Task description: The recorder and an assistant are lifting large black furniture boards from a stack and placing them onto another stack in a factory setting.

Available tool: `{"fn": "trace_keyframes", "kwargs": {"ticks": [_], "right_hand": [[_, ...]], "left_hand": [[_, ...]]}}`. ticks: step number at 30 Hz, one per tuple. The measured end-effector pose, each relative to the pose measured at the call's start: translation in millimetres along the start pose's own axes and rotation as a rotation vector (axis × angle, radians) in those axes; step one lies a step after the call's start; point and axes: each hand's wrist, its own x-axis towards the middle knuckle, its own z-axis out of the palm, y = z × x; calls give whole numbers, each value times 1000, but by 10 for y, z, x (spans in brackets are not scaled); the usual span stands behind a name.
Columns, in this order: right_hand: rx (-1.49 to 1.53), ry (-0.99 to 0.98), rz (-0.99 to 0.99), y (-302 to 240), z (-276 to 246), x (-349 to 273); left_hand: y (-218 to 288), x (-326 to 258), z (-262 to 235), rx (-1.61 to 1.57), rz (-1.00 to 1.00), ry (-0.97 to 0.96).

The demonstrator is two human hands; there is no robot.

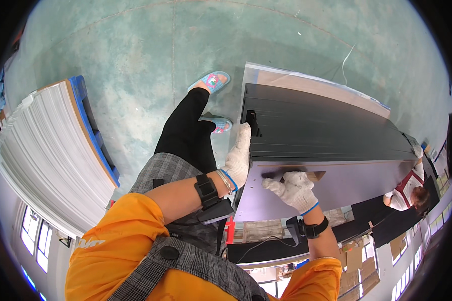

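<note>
A large panel with a smooth purple-grey face (346, 183) lies along the near side of a stack of dark panels (321, 123). My left hand (237, 159), in a white knitted glove, rests against the left end of the panels, its visible fingers stretched along that end. My gloved right hand (292, 190) is at the purple-grey face, thumb pointing left and fingers curled down. Its fingertips are hidden, seemingly at an opening in the panel beside a small brown patch. Dark slots (252, 123) show at the stack's left end.
A co-worker (409, 190) stands at the stack's far right end, one gloved hand on it. At left rises a tall stack of white sheets (52, 155) beside a blue pallet (95, 133). Clear wrapping and board (311, 83) lie beneath the dark stack. Cardboard (361, 271) is at lower right.
</note>
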Motion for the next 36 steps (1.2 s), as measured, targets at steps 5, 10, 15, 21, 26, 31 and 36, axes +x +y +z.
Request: {"fn": "trace_keyframes", "kwargs": {"ticks": [5, 10, 15, 21, 26, 31, 36], "right_hand": [[-129, -24, 17, -2, -15, -14], [-69, 80, -97, -1, -16, -13], [-177, 124, -67, -25, -4, -18], [-45, 580, -134, 2, 206, -354], [262, 995, 505, 317, 1067, -1132], [1457, 821, 1196, 569, 2621, -1498], [1588, 752, 748, 295, 3844, -1089]], "left_hand": [[6, -131, 50, 182, 157, -24], [-35, 86, -64, 462, 233, 169], [79, 123, -158, 635, 163, 9], [490, -273, 95, 1293, 734, -176], [483, -610, 527, 2111, 844, -431], [393, -742, 827, 2388, 673, -371], [277, -658, 988, 2561, 456, -184]]}}
